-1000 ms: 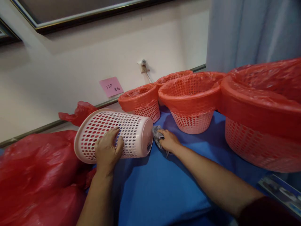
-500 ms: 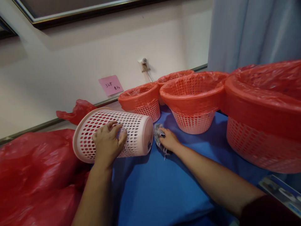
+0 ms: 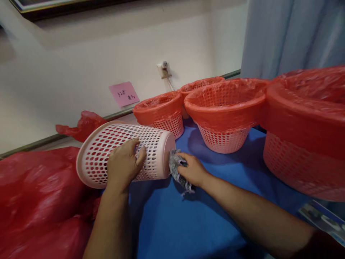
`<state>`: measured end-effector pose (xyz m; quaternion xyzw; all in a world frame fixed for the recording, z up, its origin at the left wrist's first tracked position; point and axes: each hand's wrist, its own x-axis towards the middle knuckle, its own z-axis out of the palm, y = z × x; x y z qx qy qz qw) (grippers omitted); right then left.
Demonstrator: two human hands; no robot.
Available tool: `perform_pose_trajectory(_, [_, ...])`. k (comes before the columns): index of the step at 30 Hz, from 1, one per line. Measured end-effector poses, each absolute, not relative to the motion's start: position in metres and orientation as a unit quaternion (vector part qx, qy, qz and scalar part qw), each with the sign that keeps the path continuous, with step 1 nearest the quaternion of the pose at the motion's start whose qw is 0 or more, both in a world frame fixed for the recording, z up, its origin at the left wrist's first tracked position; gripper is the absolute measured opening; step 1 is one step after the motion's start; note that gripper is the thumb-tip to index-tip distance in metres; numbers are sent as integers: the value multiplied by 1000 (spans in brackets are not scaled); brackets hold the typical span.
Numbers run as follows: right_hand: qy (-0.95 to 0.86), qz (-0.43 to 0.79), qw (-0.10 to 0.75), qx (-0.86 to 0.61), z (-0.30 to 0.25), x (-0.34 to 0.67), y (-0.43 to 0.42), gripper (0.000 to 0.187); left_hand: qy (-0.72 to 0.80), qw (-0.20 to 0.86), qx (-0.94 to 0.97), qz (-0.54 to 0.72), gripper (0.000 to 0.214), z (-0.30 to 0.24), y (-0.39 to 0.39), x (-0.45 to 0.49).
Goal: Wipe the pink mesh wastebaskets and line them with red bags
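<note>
A pale pink perforated plastic basket lies on its side on the blue cloth, its base turned to the right. My left hand rests on the basket's near side with fingers apart. A grey, frayed rag is bunched in my right hand, whose fingers are closed round it. The rag touches the basket's base and covers part of it. The inside of the basket shows only through its holes.
Pink baskets lined with red plastic bags stand behind and to the right, among them a small basket, a wider basket and a large basket. Red plastic bags heap at left. A pink note and a socket are on the wall.
My right hand and the rag have moved left and slightly down, onto the basket's base. The left hand stays on the basket's side. The view has shifted a little.
</note>
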<state>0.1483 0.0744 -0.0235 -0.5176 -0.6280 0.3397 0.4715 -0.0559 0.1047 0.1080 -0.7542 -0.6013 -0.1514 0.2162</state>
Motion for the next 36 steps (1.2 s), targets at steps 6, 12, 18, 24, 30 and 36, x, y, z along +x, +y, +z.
perform_pose_trajectory(6, [-692,232,540,-419,-21,145,63,52,-600,228,-752,-151,52,105,104,-57])
perform_pose_trajectory(12, [-678,334,351,-553,-36,141,73,40,-600,218,-750,-174,51,104,104,-59])
perform_pose_trajectory(18, [-607,308,437,-588,-29,159,91,45,-596,219,-750,-184,52,103,103,-59])
perform_pose_trajectory(24, [-751,299,420,-412,-31,144,67,45,-594,209,-751,-198,51,101,107,-65])
perform_pose_trajectory(30, [-672,321,399,-534,-29,151,77,40,-591,203,-750,-216,52,99,109,-68])
perform_pose_trajectory(36, [-709,228,568,-351,-23,149,67,51,-556,234,-778,-175,56,99,110,-69])
